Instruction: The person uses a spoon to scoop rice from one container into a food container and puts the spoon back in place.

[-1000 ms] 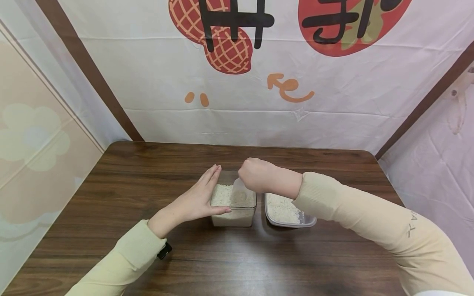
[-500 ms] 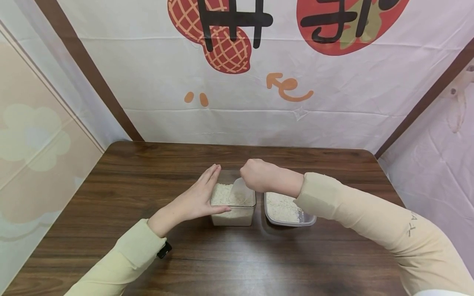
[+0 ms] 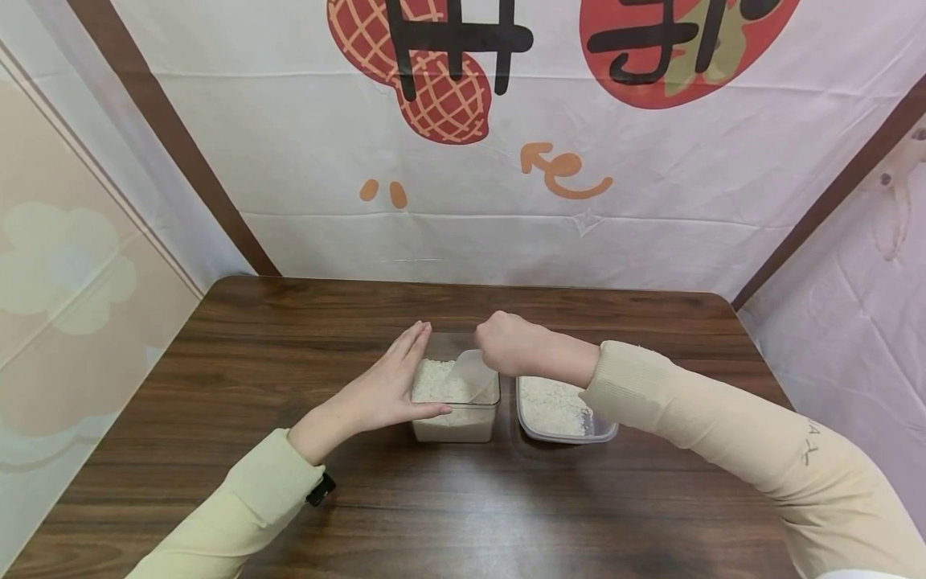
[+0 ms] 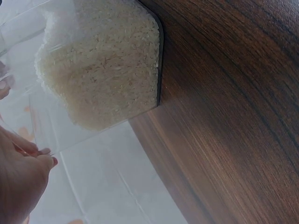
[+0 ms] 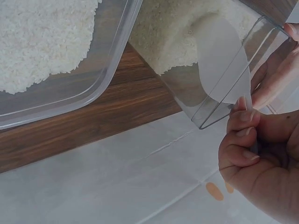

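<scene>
Scoop's in the rice box, slanting down-left from your right hand

Your translucent white plastic scoop (image 3: 470, 371) sits inside the clear rectangular plastic container (image 3: 456, 426), blade over the white rice (image 3: 434, 379), can't tell how deep the tip goes; its long axis drops leftward from your right hand (image 3: 504, 344), which pinches the handle and is the nearer one; your left hand (image 3: 387, 390) is spread, thumb on the near rim, fingers straight on the left side; the shallow clear plastic tub (image 3: 567, 439) is just beside, on the right.
</scene>
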Motion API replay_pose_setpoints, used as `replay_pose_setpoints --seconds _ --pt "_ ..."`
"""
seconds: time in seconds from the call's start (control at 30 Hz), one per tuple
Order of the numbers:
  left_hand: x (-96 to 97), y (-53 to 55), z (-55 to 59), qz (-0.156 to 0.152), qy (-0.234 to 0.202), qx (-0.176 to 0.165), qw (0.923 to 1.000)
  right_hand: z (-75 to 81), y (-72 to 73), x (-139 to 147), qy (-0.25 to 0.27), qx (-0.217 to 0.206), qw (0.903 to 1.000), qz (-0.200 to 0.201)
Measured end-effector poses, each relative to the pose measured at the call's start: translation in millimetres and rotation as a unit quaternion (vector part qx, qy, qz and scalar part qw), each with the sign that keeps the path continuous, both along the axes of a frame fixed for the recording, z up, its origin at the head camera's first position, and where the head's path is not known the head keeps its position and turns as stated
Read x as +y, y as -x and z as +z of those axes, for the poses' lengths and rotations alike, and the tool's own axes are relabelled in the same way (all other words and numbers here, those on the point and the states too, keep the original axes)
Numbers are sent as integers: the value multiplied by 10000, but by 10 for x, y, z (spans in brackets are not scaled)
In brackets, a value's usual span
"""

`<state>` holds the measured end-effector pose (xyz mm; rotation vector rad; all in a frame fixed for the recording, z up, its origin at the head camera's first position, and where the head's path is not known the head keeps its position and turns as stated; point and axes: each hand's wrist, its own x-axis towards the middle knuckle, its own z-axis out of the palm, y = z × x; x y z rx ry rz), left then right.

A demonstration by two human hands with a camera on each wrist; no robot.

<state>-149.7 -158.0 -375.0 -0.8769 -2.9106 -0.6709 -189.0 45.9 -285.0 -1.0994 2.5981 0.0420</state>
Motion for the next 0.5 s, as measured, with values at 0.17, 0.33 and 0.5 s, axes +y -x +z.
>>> replay_pose_setpoints --seconds 0.17,0.33,0.5 --pt "5 2 -3 -6 -35 8 10000 -12 5 7 122 -230 9993 -283" --pt "6 0 1 -5 -37 -48 10000 -31 -3 20 256 -291 9988 -286" --pt "-1 -4 13 0 -31 -102 9999 -70 -16 12 349 -400 9977 -430"
